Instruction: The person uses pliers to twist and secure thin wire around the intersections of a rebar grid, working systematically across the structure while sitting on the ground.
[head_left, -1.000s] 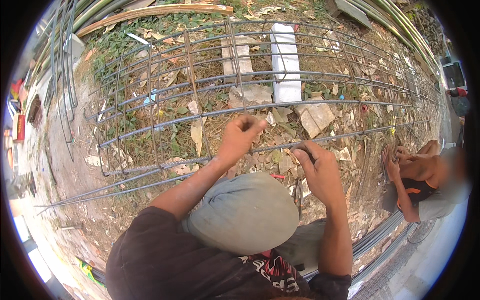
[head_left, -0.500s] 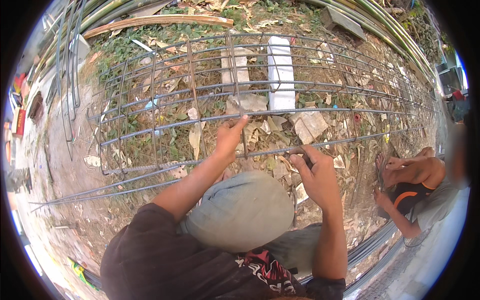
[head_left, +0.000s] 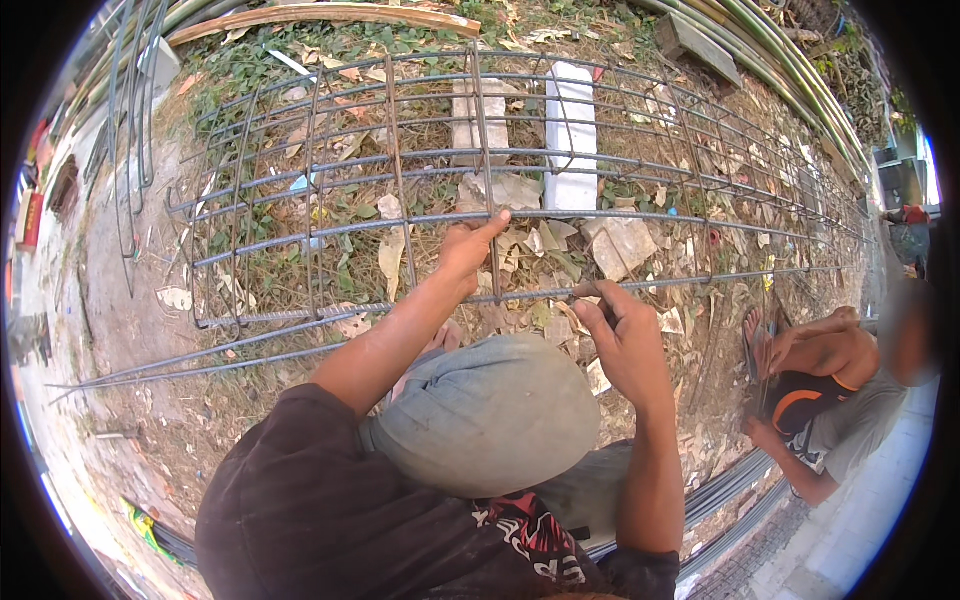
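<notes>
The ground (head_left: 130, 440), strewn with dry leaves and rubble, serves as the work surface. Upon it the rebar cage (head_left: 620, 213) extends from left to right on the far side of the person's knee; this position presumably keeps its near bars within easy reach. Two loose bars (head_left: 200, 371) run along its near left side, converging leftward.

A white block (head_left: 583, 140) and a pale slab (head_left: 465, 130) show through the cage. They may act as supports (contact with the steel cannot be confirmed from this angle).

The left hand (head_left: 468, 250) is clamped on the cage where a cross tie (head_left: 495, 270) meets the upper near bar, thumb against the crossing; this grip probably steadies the joint. The right hand (head_left: 625, 325) is just beside the lower near bar, right of that tie. Its thumb and forefinger are bent toward each other, as if for fine work; whether they pinch anything cannot be determined.
</notes>
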